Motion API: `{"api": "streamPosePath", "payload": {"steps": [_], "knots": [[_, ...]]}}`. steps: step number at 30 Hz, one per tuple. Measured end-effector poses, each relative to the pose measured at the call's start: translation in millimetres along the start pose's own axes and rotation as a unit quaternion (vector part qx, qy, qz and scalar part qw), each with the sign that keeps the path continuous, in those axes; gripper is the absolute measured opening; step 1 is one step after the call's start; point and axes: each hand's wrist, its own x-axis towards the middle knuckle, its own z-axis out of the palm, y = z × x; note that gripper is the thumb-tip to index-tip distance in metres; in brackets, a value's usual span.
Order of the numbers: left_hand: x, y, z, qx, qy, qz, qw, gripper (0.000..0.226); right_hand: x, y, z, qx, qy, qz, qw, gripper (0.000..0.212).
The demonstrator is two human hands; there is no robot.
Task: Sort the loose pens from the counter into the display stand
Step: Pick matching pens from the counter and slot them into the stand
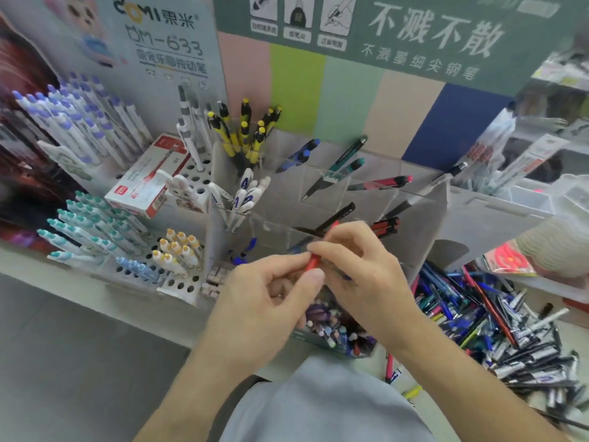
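My left hand and right hand meet in front of me, both pinching one pen between them, just before the clear display stand. Single pens lean in the stand's rear compartments; a cluster of clicker pens stands in its back-left one. Left of the stand sits a perforated rack with pens upright in its holes, and a pen box lies on it. Below my hands is a small box of pens. To my right, the heap of loose pens lies on the worktop. A signboard rises behind the stand.
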Motion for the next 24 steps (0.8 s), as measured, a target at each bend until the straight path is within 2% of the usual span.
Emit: {"api": "streamPosePath", "payload": {"steps": [1, 3, 6, 9, 11, 13, 15, 20, 24], "knots": [[1, 8, 6, 0.004, -0.025, 0.046, 0.999, 0.051, -2, 4, -10, -0.012, 0.031, 0.008, 0.999, 0.017], [6, 16, 16, 0.034, -0.044, 0.135, 0.989, 0.058, -8, 11, -31, -0.022, 0.093, 0.046, 0.994, 0.019], [40, 0, 31, 0.197, 0.032, 0.189, 0.961, 0.038, -10, 18, -49, 0.033, 0.157, 0.166, 0.973, 0.023], [81, -33, 46, 0.363, 0.028, 0.224, 0.904, 0.041, -7, 24, -49, 0.071, 0.127, 0.276, 0.95, 0.036], [98, -46, 50, 0.415, 0.013, 0.24, 0.877, 0.037, -4, 29, -47, 0.056, 0.076, 0.308, 0.947, 0.042], [106, -48, 48, 0.422, 0.016, 0.258, 0.869, 0.032, 0, 32, -48, 0.043, 0.044, 0.333, 0.941, 0.048], [110, -44, 44, 0.408, 0.026, 0.27, 0.872, 0.028, 3, 36, -49, 0.045, 0.055, 0.328, 0.942, 0.043], [118, -39, 46, 0.359, 0.065, 0.284, 0.887, 0.025, 2, 45, -44, -0.035, 0.054, 0.257, 0.964, 0.01], [123, -37, 55, 0.317, 0.165, 0.278, 0.892, 0.03, -16, 40, -53, -0.004, 0.099, 0.222, 0.97, 0.011]]}}
